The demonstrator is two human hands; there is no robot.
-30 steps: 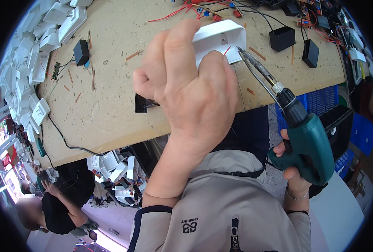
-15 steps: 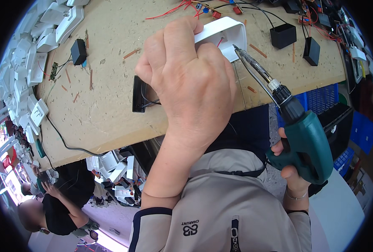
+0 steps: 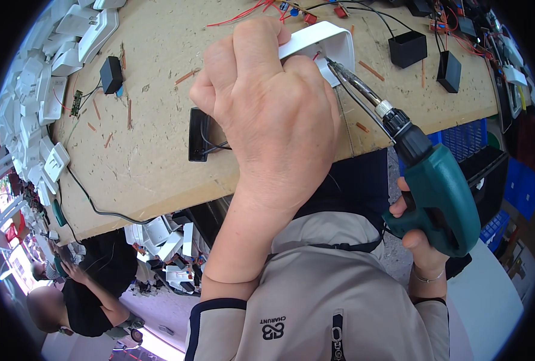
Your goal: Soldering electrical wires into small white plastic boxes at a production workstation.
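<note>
My left hand (image 3: 279, 114) is closed on a white plastic housing (image 3: 340, 42), seen from its back so that the fingertips are hidden. Inside the housing shows a bit of red wire (image 3: 317, 55). From the right, my right hand (image 3: 421, 240) grips a dark green pistol-shaped soldering gun (image 3: 445, 192) by its handle. Its tip reaches into the housing's opening, close to the red wire; I cannot tell whether they touch. Beside my left wrist lies an open black box (image 3: 197, 135) with dark cables in it.
White plastic housings (image 3: 54, 90) are heaped along the table's left side. Black boxes (image 3: 408, 49) with wires and red-wired circuit parts (image 3: 291, 11) lie at the back. Copper-coloured strips are scattered on the tabletop (image 3: 153, 162). A person (image 3: 93, 289) sits at lower left; blue crates (image 3: 463, 144) stand right.
The soldering gun's tip has moved left and slightly up, deeper into the white housing. My left hand and the housing have shifted very little.
</note>
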